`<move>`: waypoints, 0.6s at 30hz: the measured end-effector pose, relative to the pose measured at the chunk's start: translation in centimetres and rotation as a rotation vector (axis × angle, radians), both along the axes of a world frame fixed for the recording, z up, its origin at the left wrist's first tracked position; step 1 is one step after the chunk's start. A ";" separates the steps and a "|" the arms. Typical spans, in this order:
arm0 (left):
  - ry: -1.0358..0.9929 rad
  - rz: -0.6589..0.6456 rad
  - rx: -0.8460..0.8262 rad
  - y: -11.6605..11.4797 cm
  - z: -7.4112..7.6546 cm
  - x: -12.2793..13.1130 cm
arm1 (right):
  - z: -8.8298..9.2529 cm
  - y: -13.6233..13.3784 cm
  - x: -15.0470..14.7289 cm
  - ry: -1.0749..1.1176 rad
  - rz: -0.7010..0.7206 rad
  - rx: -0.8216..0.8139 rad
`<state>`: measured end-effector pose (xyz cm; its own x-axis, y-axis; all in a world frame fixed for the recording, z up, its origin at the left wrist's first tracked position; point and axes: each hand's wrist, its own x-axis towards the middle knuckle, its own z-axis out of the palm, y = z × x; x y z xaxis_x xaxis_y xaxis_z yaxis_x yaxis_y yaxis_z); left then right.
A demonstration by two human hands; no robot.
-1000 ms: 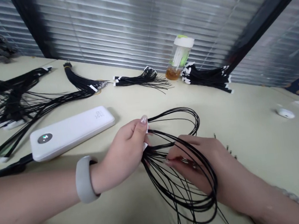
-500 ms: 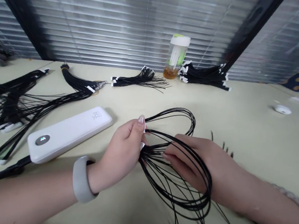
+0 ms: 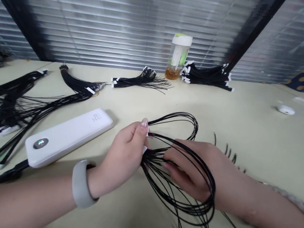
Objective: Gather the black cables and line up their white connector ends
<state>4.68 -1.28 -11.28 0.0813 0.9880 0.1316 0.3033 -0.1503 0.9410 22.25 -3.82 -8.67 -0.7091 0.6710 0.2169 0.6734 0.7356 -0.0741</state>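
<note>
A looped bundle of thin black cables (image 3: 189, 209) is held above the table, its loose strands hanging toward the near edge. My left hand (image 3: 130, 150) is closed on the bundle's gathered end, thumb on top, with white label bits showing at the grip. My right hand (image 3: 198, 170) reaches through the big loop, its thumb and index finger pinched together among the strands near the gathered end. The pinched fingers seem to hold some of these cables; exactly which ones I cannot tell. Several dark cable ends stick out beyond my right wrist.
A white power bank (image 3: 70, 137) lies left, a black cord plugged in. Black cable bundles (image 3: 75, 82) spread over the left table, with more bundles (image 3: 208, 77) along the back. A clear bottle (image 3: 176, 59) leans near the blinds. A small white object (image 3: 286, 110) lies right.
My right hand's pinched fingers have shifted slightly left, closer to the gathered end of the cables. My left hand keeps its grip. The view has moved a little.
</note>
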 end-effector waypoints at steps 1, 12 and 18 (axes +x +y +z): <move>-0.005 -0.001 -0.005 0.0 -0.1 0.0 | -0.1 0.0 0.0 -0.007 0.000 0.026; -0.004 -0.016 -0.048 -0.1 0.2 0.1 | 0.8 -0.4 0.2 -0.055 -0.039 0.089; -0.039 -0.031 -0.084 0.0 0.3 0.2 | 1.9 -0.9 1.7 -0.171 -0.143 0.252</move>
<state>4.92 -1.33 -10.97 0.1086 0.9927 0.0520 0.2630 -0.0792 0.9615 23.93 -4.68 -6.75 -0.6521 0.7064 0.2751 0.7580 0.6137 0.2209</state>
